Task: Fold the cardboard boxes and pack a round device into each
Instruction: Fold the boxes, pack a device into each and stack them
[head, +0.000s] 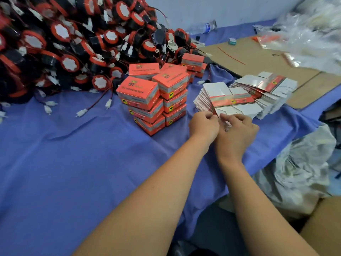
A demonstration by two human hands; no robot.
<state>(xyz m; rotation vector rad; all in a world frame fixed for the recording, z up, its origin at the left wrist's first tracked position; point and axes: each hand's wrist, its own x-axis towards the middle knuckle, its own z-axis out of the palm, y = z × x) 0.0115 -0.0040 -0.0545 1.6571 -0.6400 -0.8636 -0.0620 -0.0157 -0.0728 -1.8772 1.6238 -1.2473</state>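
Observation:
A big heap of round black-and-red devices (70, 43) with wires and white plugs fills the upper left of the blue cloth. In front of it stand several folded orange boxes (147, 97), stacked. To their right lie two piles of flat, unfolded box blanks: a near pile (228, 100) and a far pile (267, 85). Both hands meet at the near pile's front corner. My left hand (203, 126) and my right hand (238, 130) pinch the edge of the top flat box blank (219, 113) between their fingertips.
A blue cloth (73, 154) covers the table. A brown cardboard sheet (258, 60) lies at the back right, with clear plastic bags (310, 34) on it. A water bottle (204, 27) lies by the wall. A crumpled bag (299, 169) and a carton edge (324, 224) sit at the lower right.

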